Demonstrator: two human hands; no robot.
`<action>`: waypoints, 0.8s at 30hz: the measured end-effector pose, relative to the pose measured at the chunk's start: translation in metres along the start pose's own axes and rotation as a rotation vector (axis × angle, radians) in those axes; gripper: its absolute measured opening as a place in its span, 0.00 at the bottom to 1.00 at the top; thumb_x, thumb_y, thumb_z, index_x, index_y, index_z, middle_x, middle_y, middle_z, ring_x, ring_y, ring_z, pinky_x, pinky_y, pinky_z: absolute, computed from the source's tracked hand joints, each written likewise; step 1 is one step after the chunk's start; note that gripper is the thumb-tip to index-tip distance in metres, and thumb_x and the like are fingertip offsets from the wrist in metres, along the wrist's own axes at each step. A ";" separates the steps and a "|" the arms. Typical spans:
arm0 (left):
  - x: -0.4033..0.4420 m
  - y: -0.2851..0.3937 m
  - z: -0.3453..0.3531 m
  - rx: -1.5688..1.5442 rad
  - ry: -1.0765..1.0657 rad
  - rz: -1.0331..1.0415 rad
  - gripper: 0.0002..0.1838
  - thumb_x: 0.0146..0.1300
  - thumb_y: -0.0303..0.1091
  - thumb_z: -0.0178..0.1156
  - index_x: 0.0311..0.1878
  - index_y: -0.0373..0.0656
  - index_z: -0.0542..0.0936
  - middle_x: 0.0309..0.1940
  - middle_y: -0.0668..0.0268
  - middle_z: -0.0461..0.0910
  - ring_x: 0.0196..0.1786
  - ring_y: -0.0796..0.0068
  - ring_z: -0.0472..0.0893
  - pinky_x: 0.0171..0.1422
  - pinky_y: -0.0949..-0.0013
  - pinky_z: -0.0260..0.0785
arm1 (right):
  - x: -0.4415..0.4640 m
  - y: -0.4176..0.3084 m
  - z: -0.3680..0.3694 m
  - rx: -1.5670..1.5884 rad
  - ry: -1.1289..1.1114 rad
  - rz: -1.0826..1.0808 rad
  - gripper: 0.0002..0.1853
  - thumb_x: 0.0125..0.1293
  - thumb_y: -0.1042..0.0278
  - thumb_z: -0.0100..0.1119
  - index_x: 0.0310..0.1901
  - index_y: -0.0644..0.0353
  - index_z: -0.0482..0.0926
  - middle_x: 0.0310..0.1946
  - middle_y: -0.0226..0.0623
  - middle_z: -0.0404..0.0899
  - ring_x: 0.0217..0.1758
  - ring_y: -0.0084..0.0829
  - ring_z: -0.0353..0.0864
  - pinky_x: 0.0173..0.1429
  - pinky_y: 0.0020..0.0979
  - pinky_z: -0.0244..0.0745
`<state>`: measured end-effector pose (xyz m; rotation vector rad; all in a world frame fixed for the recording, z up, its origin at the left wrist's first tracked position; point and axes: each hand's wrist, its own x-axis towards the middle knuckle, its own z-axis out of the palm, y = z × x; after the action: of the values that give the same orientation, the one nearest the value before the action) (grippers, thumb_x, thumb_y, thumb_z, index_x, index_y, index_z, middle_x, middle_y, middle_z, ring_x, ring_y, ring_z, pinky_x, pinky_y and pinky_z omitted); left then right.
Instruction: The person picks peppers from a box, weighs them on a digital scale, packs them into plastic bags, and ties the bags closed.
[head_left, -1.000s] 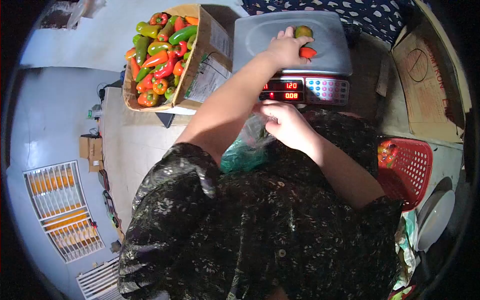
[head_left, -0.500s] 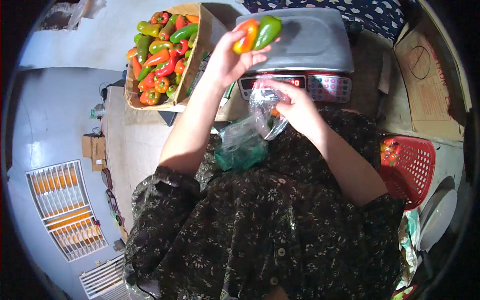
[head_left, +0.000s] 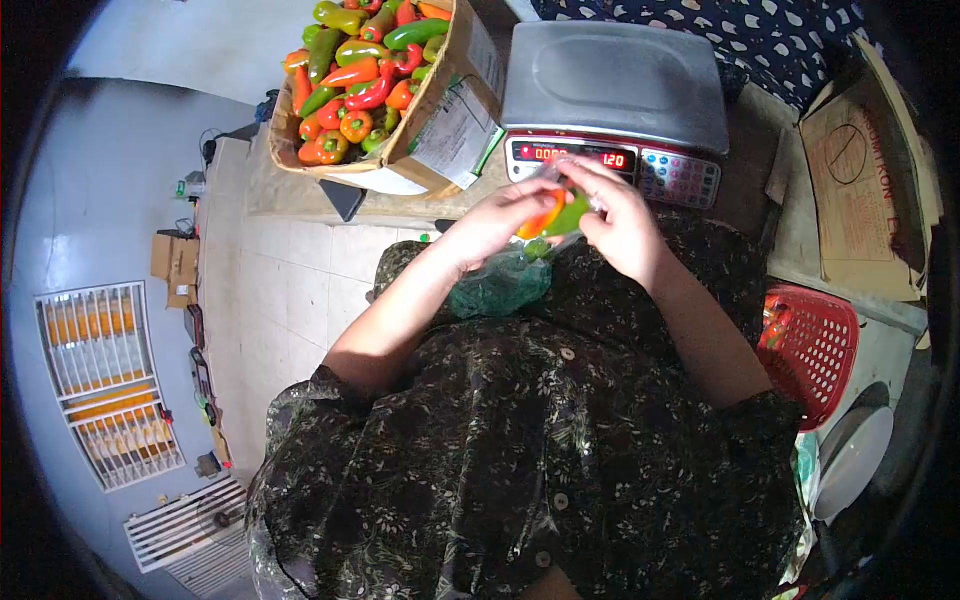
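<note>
The peppers (head_left: 568, 214) were blurred, the bag (head_left: 505, 285) was partly hidden by the left hand (head_left: 492, 230), the right hand (head_left: 622, 222) covered some of the display (head_left: 545, 153), the keys (head_left: 680, 178) were too small to read, the box (head_left: 455, 125) was cut off above.

orange pepper (head_left: 536, 222): glossy, slanted, scale's (head_left: 612, 85) near side | green pepper (head_left: 567, 214): beside orange, slightly blurred | clear plastic bag (head_left: 547, 172): crumpled, around peppers, before scale
</note>
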<state>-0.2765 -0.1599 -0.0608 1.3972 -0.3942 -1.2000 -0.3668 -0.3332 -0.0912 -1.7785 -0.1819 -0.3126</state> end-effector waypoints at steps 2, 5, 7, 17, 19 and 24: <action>-0.002 0.009 0.010 0.420 0.002 -0.137 0.19 0.67 0.39 0.52 0.57 0.40 0.72 0.43 0.62 0.78 0.37 0.72 0.80 0.44 0.69 0.75 | -0.002 -0.003 0.006 0.006 -0.036 -0.042 0.32 0.50 0.89 0.48 0.62 0.63 0.68 0.62 0.49 0.67 0.65 0.39 0.69 0.64 0.30 0.68; 0.013 -0.031 0.003 1.142 0.116 0.003 0.18 0.61 0.32 0.55 0.53 0.38 0.73 0.40 0.55 0.79 0.34 0.64 0.81 0.44 0.63 0.74 | -0.008 -0.019 0.015 -0.208 -0.076 -0.135 0.31 0.50 0.87 0.50 0.60 0.60 0.70 0.61 0.45 0.69 0.59 0.42 0.75 0.61 0.34 0.73; 0.006 -0.022 0.013 1.109 0.083 0.018 0.19 0.59 0.30 0.55 0.55 0.39 0.72 0.44 0.52 0.79 0.47 0.59 0.79 0.51 0.60 0.72 | -0.021 -0.021 0.030 -0.293 -0.219 -0.155 0.27 0.54 0.79 0.51 0.59 0.59 0.72 0.61 0.42 0.69 0.36 0.40 0.83 0.41 0.37 0.80; 0.018 -0.070 0.011 1.506 0.500 0.455 0.24 0.55 0.32 0.62 0.56 0.39 0.71 0.45 0.56 0.74 0.40 0.55 0.76 0.43 0.58 0.71 | -0.041 -0.018 0.058 -0.280 -0.352 -0.224 0.23 0.63 0.69 0.48 0.61 0.58 0.68 0.59 0.42 0.70 0.32 0.39 0.83 0.35 0.36 0.80; 0.020 -0.057 0.018 1.586 0.547 0.637 0.24 0.54 0.30 0.61 0.56 0.39 0.71 0.43 0.54 0.74 0.38 0.52 0.76 0.42 0.57 0.71 | -0.040 -0.020 0.059 -0.278 -0.347 -0.230 0.24 0.61 0.70 0.48 0.61 0.59 0.67 0.59 0.43 0.69 0.33 0.40 0.83 0.36 0.37 0.80; 0.043 -0.070 0.004 1.473 0.603 0.418 0.20 0.55 0.30 0.60 0.53 0.42 0.72 0.43 0.56 0.75 0.42 0.54 0.78 0.44 0.58 0.73 | -0.036 -0.011 0.059 -0.260 -0.293 -0.114 0.28 0.55 0.76 0.49 0.62 0.61 0.67 0.61 0.44 0.68 0.37 0.44 0.82 0.42 0.39 0.79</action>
<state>-0.2900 -0.1794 -0.1395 2.5908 -1.1704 0.0896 -0.3981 -0.2719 -0.1039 -2.0717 -0.4699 -0.1600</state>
